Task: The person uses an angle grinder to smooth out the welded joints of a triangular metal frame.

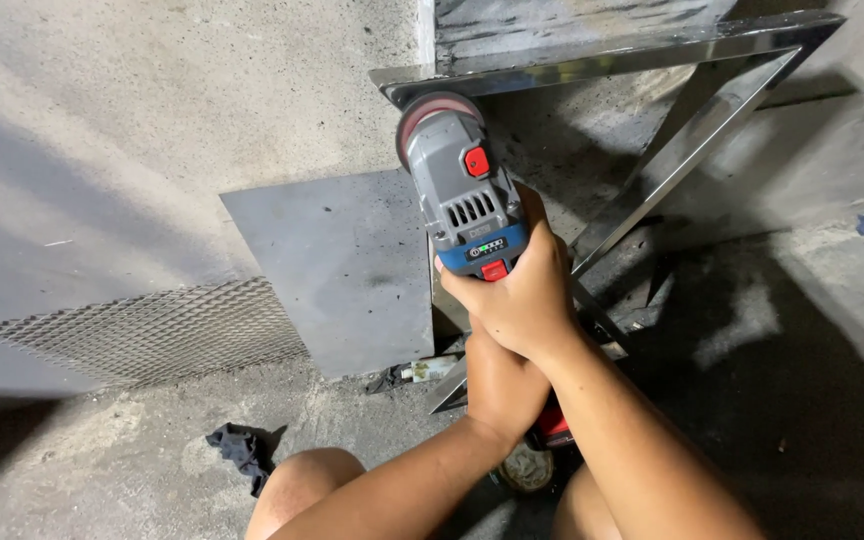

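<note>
Bare dusty concrete floor [102,130], with a grey plate [347,265] and mesh [152,330] lying flat. Right hand [517,295] wraps tight round the grinder [462,190], disc against the steel frame [652,55]. Left hand [500,385] sits lower, mostly hidden under the right, so its fingers are anyone's guess.

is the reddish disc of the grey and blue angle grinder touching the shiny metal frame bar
Touching: the head view shows the reddish disc edge meeting the shiny metal frame bar with no gap.

Head view, steeply downward, close.
</note>
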